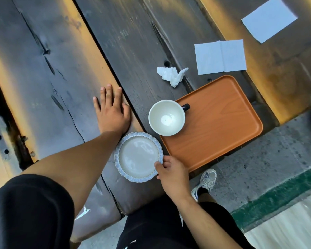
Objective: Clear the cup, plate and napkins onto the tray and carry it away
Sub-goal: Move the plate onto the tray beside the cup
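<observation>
A small plate with a blue scalloped rim lies on the wooden table near its front edge. My right hand pinches its right rim, thumb on top. My left hand rests flat on the wood just beyond the plate, fingers spread, holding nothing. An empty white cup with a dark handle stands at the left edge of the orange tray; whether it is on the tray I cannot tell. A crumpled napkin lies beyond the cup. A flat napkin lies beside it, and another at the far right.
The dark plank table has gaps and cracks between boards. The tray overhangs the table's front edge. Below are a concrete floor with a green stripe, and my shoe.
</observation>
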`<action>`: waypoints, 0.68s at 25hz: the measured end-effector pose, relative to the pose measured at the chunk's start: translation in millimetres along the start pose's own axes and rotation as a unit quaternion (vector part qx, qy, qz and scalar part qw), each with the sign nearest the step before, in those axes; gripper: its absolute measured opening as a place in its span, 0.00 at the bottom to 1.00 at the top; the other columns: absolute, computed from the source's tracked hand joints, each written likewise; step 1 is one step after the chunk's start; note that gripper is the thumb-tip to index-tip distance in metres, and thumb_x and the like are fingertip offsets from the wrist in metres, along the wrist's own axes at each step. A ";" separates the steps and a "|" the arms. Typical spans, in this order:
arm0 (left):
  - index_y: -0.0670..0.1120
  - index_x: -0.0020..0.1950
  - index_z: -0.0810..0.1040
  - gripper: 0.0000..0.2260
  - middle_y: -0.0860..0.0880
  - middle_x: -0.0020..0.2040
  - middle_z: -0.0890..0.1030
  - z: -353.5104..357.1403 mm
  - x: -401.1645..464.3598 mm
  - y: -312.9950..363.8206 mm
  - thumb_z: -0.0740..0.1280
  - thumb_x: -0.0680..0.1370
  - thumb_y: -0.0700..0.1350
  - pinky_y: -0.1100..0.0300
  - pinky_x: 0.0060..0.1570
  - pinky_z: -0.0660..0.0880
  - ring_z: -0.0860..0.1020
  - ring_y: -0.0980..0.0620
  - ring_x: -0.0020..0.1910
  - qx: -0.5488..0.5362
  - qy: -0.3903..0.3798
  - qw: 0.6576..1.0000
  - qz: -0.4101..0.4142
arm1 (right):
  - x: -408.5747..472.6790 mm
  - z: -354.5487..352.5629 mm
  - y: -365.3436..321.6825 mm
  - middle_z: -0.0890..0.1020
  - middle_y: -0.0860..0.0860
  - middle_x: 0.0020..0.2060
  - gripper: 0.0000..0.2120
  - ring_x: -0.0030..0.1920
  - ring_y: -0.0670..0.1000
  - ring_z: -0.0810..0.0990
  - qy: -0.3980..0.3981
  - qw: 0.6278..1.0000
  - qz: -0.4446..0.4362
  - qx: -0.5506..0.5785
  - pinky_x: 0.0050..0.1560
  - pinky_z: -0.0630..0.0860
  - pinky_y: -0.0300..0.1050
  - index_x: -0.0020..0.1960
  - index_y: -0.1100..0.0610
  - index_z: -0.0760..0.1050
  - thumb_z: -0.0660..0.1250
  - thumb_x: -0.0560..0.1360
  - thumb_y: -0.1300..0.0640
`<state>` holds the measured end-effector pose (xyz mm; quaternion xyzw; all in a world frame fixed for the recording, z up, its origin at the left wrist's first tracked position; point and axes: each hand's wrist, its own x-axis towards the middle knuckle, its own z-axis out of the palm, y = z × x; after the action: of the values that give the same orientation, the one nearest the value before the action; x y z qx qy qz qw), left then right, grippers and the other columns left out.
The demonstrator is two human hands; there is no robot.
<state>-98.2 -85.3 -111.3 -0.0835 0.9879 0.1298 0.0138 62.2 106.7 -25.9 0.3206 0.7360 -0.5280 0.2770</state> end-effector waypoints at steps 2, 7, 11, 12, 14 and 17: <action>0.53 0.81 0.63 0.27 0.46 0.83 0.59 0.7 -0.2 0.0 0.54 0.80 0.51 0.38 0.80 0.46 0.53 0.44 0.83 0.002 0.001 1.000 0.001 | 0.4 1.7 -0.7 0.87 0.47 0.38 0.06 0.36 0.53 0.85 -0.007 1.000 -0.011 -0.013 0.45 0.82 0.57 0.44 0.51 0.82 0.69 0.77 0.51; 0.53 0.80 0.64 0.27 0.45 0.83 0.59 1.8 -0.7 -0.8 0.54 0.80 0.51 0.38 0.81 0.46 0.53 0.43 0.83 -0.006 0.008 1.000 -0.001 | 1.0 7.1 4.5 0.84 0.57 0.38 0.12 0.40 0.62 0.81 -0.017 0.999 -0.032 -0.013 0.44 0.80 0.62 0.44 0.60 0.79 0.67 0.77 0.51; 0.53 0.81 0.62 0.27 0.46 0.84 0.57 -0.7 -0.2 0.5 0.53 0.81 0.52 0.39 0.81 0.44 0.52 0.44 0.83 -0.005 -0.005 1.000 0.000 | 2.7 5.4 7.6 0.85 0.56 0.41 0.10 0.44 0.61 0.82 -0.009 0.999 -0.032 0.008 0.45 0.82 0.64 0.47 0.60 0.79 0.69 0.77 0.53; 0.53 0.81 0.61 0.27 0.46 0.84 0.57 -1.4 0.2 0.4 0.52 0.81 0.52 0.39 0.81 0.44 0.51 0.44 0.83 -0.004 -0.011 1.000 0.001 | 3.0 4.1 8.3 0.85 0.56 0.41 0.09 0.45 0.61 0.82 -0.009 0.999 -0.031 0.011 0.45 0.82 0.63 0.47 0.60 0.80 0.69 0.77 0.54; 0.53 0.82 0.59 0.28 0.45 0.84 0.55 -1.6 -0.5 0.4 0.51 0.81 0.52 0.39 0.81 0.44 0.50 0.44 0.84 0.003 -0.021 1.000 0.002 | 2.7 -0.9 9.4 0.85 0.55 0.40 0.08 0.44 0.61 0.83 -0.015 0.999 -0.037 0.010 0.45 0.82 0.63 0.46 0.60 0.80 0.70 0.77 0.55; 0.52 0.83 0.57 0.27 0.45 0.84 0.54 -2.6 -0.6 0.4 0.51 0.82 0.52 0.38 0.81 0.43 0.49 0.43 0.84 0.010 -0.036 0.999 0.004 | -0.9 -16.0 10.6 0.86 0.54 0.40 0.06 0.38 0.56 0.83 -0.033 0.998 -0.049 0.014 0.47 0.82 0.61 0.46 0.59 0.82 0.70 0.78 0.57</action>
<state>-97.7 -85.5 -108.7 -0.0752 0.9883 0.1228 0.0498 69.8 124.3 -26.9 0.2701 0.7339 -0.5615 0.2704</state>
